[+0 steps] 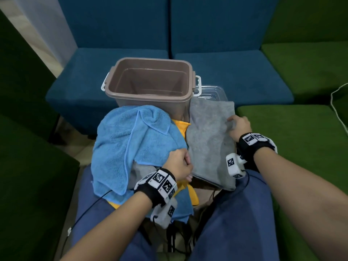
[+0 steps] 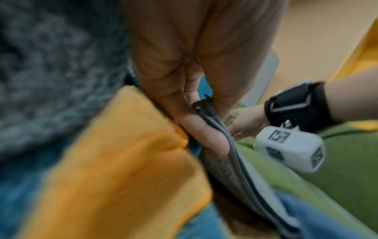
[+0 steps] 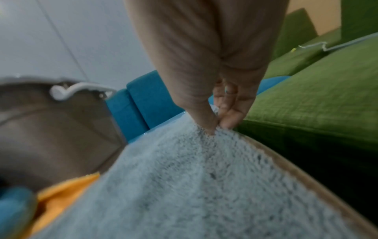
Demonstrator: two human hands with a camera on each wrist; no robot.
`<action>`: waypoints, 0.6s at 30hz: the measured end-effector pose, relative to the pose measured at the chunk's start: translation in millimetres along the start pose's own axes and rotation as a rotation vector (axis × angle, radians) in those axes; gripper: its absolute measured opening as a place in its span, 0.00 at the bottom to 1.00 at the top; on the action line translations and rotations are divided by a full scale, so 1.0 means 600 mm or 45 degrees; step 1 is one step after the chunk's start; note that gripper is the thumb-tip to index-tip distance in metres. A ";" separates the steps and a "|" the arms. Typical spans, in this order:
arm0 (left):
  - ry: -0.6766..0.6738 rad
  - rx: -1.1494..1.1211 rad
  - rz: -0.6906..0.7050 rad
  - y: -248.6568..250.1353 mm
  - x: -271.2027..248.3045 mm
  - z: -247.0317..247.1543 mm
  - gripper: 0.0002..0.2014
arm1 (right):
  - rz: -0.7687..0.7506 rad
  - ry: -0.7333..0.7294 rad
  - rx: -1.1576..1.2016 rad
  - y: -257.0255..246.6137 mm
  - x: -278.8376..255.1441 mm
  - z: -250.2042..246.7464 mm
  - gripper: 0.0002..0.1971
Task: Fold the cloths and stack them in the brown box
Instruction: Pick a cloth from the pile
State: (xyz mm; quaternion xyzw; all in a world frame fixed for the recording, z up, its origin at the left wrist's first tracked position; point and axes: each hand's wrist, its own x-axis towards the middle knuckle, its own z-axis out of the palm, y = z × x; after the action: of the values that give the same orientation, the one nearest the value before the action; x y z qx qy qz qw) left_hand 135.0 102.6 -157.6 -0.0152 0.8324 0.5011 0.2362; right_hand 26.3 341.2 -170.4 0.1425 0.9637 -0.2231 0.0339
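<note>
Your left hand (image 1: 179,162) pinches the near edge of the grey fleece cloth (image 1: 209,142), your right hand (image 1: 239,127) pinches its far right edge, just right of the empty brown plastic box (image 1: 150,81). The fold looks underway. Next, bring the edges together squarely, then lift the cloth into the box; the crumpled blue towel (image 1: 131,140), near-left of the box, waits unfolded.

Dim, soft indoor light; wide-angle edges bend. Both wrist views are blurred, perhaps from motion, nearest cloth unfocused.
</note>
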 end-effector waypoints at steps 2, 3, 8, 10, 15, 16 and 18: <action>-0.043 -0.188 -0.060 0.007 -0.013 -0.002 0.12 | -0.037 0.049 0.025 -0.005 0.010 -0.011 0.19; -0.068 -0.244 -0.109 0.007 -0.018 -0.001 0.12 | -0.044 0.023 0.021 -0.006 0.012 -0.016 0.18; -0.105 0.246 -0.087 -0.006 -0.019 0.022 0.12 | 0.042 -0.193 -0.004 -0.007 0.006 -0.026 0.20; -0.113 0.578 0.034 -0.005 -0.012 0.022 0.19 | 0.071 -0.220 0.041 -0.006 -0.002 -0.024 0.24; -0.226 0.634 0.049 -0.013 0.000 0.017 0.26 | 0.237 -0.401 0.241 0.012 -0.050 -0.015 0.38; -0.248 0.653 0.041 -0.015 0.002 0.016 0.26 | 0.212 -0.476 0.221 0.017 -0.059 -0.014 0.43; -0.265 0.668 0.034 -0.015 0.003 0.014 0.26 | 0.146 -0.601 0.163 0.020 -0.074 -0.013 0.48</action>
State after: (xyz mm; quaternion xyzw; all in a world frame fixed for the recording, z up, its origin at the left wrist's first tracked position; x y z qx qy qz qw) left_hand 138.8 105.9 -169.1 0.1090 0.9050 0.2704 0.3098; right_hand 72.4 343.5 -162.9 0.1427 0.9033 -0.3087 0.2615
